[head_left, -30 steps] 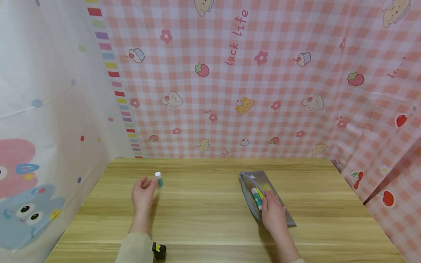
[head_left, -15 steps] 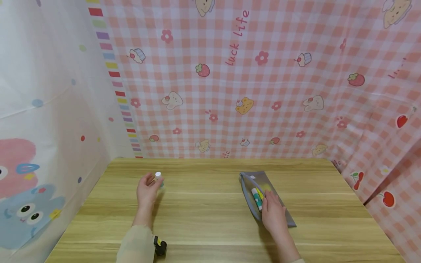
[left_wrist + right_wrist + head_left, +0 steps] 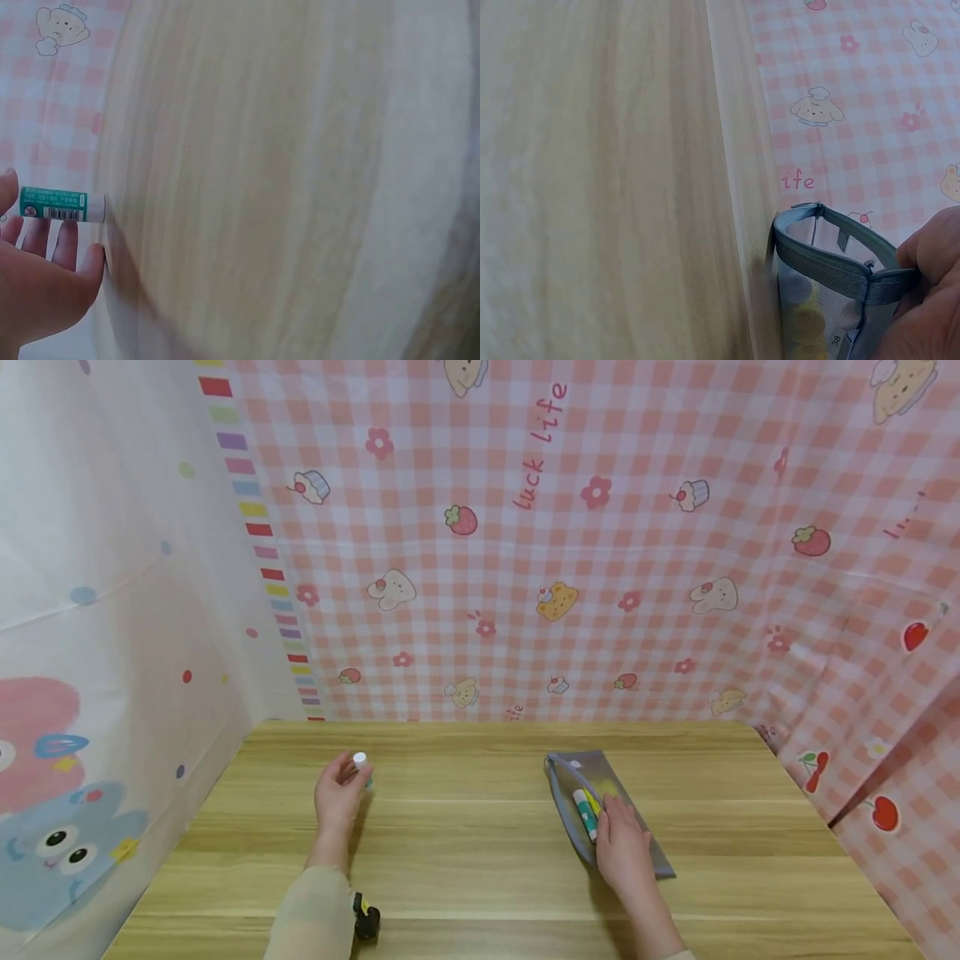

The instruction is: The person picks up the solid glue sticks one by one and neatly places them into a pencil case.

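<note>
On the left side of the table, a green-and-white glue stick [image 3: 361, 761] stands on its end. My left hand [image 3: 337, 792] has its thumb and fingers round it. In the left wrist view the glue stick [image 3: 64, 205] shows its label, with fingertips behind it and the thumb near its far end. To the right lies a grey zip pouch [image 3: 658, 857], its mouth gaping; a second glue stick [image 3: 585, 815] and something yellow show inside. My right hand [image 3: 626, 852] pinches the rim of the pouch [image 3: 821, 266], as the right wrist view shows.
A small black object with a yellow patch [image 3: 367, 920] sits beside the left sleeve [image 3: 311, 914], near the front. The wooden table [image 3: 465, 843] ends at a pink checked cloth [image 3: 487, 560] behind, and a white patterned cloth [image 3: 150, 610] hangs at the left.
My left hand has moved right and slightly forward until its thumb and fingers came round the upright glue stick. The right hand and pouch have stayed in place.
</note>
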### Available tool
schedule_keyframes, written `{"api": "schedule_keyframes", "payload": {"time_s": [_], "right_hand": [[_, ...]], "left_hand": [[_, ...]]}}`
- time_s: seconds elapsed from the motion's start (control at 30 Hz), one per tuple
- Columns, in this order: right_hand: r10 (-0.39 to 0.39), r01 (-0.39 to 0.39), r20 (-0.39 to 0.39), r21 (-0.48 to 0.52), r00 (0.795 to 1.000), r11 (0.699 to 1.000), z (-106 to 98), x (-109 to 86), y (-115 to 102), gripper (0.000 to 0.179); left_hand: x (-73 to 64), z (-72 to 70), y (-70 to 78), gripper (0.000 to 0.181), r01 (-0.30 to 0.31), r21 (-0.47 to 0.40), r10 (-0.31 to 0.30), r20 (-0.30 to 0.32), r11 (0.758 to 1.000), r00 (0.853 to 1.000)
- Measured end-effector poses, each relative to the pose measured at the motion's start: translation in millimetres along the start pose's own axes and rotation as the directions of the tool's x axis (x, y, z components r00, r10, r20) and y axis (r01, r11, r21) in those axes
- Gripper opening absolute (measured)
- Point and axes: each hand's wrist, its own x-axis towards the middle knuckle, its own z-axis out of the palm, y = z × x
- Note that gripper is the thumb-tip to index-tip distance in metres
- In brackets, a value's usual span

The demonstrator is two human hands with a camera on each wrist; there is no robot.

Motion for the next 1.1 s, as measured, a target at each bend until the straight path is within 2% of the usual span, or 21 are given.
{"api": "schedule_keyframes", "payload": {"time_s": [0.13, 0.4, 0.57, 0.8, 1.1], "right_hand": [[0.004, -0.004, 0.003, -0.002, 1.0, 1.0, 0.1, 0.4, -0.6, 0.042], [0.016, -0.016, 0.019, -0.008, 1.0, 1.0, 0.1, 1.6, -1.1, 0.042], [0.011, -0.011, 0.01, -0.006, 1.0, 1.0, 0.6, 1.6, -0.4, 0.042], [0.009, -0.009, 0.009, -0.007, 1.0, 1.0, 0.5, 1.3, 0.3, 0.042], [0.007, -0.007, 0.003, -0.005, 1.0, 1.0, 1.1, 0.8, 0.8, 0.042]], "left_hand": [[-0.5, 2.1, -0.9, 0.043, -0.035, 0.011, 0.035, -0.015, 0.999, 0.999], [-2.4, 2.6, -1.6, 0.04, -0.063, 0.039, 0.063, -0.021, 0.997, 0.998], [-3.2, 3.2, -1.3, 0.038, -0.044, 0.056, 0.044, -0.009, 0.997, 0.999], [-2.1, 3.0, -3.9, 0.034, -0.02, 0.155, 0.022, -0.01, 0.988, 1.0], [-2.3, 2.0, -4.5, 0.032, -0.011, 0.211, 0.013, -0.009, 0.977, 1.0]]}}
